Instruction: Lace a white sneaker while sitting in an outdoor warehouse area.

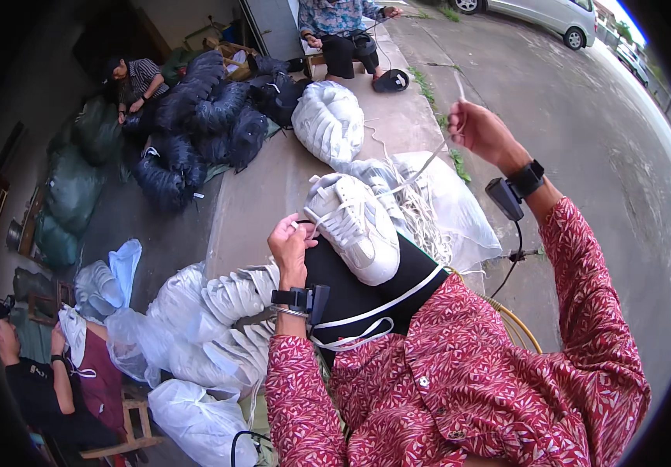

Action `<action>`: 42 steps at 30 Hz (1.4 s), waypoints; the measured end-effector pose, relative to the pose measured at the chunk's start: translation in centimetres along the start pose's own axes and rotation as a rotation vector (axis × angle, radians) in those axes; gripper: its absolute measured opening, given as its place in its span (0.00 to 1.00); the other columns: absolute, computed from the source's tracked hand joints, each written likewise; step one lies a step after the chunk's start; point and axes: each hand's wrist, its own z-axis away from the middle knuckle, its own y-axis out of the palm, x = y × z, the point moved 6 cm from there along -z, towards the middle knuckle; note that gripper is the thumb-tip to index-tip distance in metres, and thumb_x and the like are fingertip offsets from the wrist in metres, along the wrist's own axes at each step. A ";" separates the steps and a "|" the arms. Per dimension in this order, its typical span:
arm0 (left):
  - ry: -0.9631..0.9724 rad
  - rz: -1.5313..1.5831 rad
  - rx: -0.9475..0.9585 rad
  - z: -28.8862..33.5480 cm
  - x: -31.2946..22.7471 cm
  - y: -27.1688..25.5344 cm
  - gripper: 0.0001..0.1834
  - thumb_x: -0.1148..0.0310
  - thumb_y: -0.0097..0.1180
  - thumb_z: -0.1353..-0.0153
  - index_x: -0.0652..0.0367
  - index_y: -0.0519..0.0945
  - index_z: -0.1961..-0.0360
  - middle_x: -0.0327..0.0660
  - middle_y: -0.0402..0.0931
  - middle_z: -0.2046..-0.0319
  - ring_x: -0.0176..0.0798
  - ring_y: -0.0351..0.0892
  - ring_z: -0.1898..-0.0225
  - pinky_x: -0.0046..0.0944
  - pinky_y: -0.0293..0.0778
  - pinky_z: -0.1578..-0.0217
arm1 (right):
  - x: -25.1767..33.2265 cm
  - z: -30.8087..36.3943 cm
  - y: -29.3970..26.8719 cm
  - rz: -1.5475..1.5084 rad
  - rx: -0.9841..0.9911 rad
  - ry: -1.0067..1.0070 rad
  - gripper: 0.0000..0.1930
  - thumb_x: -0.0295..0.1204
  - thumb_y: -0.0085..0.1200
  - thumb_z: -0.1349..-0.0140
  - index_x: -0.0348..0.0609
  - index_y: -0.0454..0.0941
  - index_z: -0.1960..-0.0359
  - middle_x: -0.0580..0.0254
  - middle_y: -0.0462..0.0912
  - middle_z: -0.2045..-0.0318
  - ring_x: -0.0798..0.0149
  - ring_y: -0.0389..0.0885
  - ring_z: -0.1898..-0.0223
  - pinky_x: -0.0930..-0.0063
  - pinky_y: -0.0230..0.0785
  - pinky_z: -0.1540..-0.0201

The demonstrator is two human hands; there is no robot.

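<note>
A white sneaker rests toe toward me on the black cloth over my lap, with lace threaded through part of its upper. Raised at the upper right, my right hand pinches a white shoelace, which stretches taut down to the sneaker. Beside the sneaker's left side, my left hand is closed, its thumb and finger pinching lace near the eyelets. A small white bit shows at its fingertips. More white lace lies loose across the black cloth near my waist.
Loose laces and a clear plastic bag lie just beyond the sneaker. White shoe uppers are stacked at left; another bundle stands ahead. Dark bundles lie farther back. Several people work nearby. A cable hangs from my right wrist device.
</note>
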 end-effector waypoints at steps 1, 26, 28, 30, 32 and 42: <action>-0.042 -0.014 0.017 0.0 0.6 0.2 0.25 0.79 0.46 0.43 0.73 0.60 0.44 0.50 0.77 0.69 0.43 0.80 0.71 0.31 0.77 0.76 | 1.4 0.3 -1.9 -0.034 -0.082 -0.032 0.13 0.35 0.34 0.32 0.44 0.70 0.69 0.67 0.76 0.76 0.69 0.76 0.73 0.78 0.71 0.69; 0.585 -0.809 -0.051 1.7 -3.1 3.9 0.07 0.72 0.56 0.51 0.61 0.78 0.69 0.41 0.77 0.80 0.36 0.74 0.80 0.37 0.71 0.76 | -12.5 0.8 16.3 1.303 0.385 -0.558 0.06 0.27 0.52 0.48 0.40 0.79 0.72 0.52 0.79 0.79 0.54 0.80 0.75 0.64 0.70 0.73; 0.590 -0.885 -0.023 1.7 -3.5 4.1 0.08 0.71 0.57 0.52 0.60 0.78 0.69 0.47 0.77 0.77 0.46 0.78 0.74 0.43 0.70 0.70 | -12.6 0.6 17.4 1.411 0.380 -0.616 0.06 0.27 0.52 0.49 0.39 0.78 0.74 0.51 0.79 0.79 0.53 0.80 0.75 0.64 0.70 0.73; 0.535 -0.919 -0.001 1.7 -3.8 4.1 0.08 0.69 0.57 0.52 0.59 0.78 0.69 0.50 0.77 0.76 0.52 0.77 0.71 0.46 0.70 0.69 | -13.5 0.0 17.6 1.785 0.416 -0.522 0.06 0.28 0.52 0.50 0.39 0.76 0.77 0.51 0.78 0.81 0.54 0.80 0.75 0.65 0.70 0.73; 0.460 -0.954 0.039 1.5 -3.8 4.0 0.08 0.68 0.57 0.51 0.58 0.77 0.69 0.52 0.77 0.74 0.57 0.76 0.68 0.49 0.70 0.68 | -13.3 0.0 18.3 1.832 0.481 -0.586 0.06 0.28 0.52 0.51 0.38 0.76 0.77 0.51 0.78 0.80 0.54 0.80 0.74 0.65 0.71 0.74; 0.394 -0.920 0.063 0.3 -3.8 4.0 0.10 0.66 0.58 0.55 0.62 0.77 0.75 0.49 0.73 0.83 0.46 0.73 0.79 0.42 0.68 0.74 | -13.5 0.1 19.3 1.825 0.771 -0.553 0.10 0.26 0.51 0.51 0.33 0.70 0.68 0.51 0.77 0.81 0.52 0.80 0.75 0.61 0.70 0.74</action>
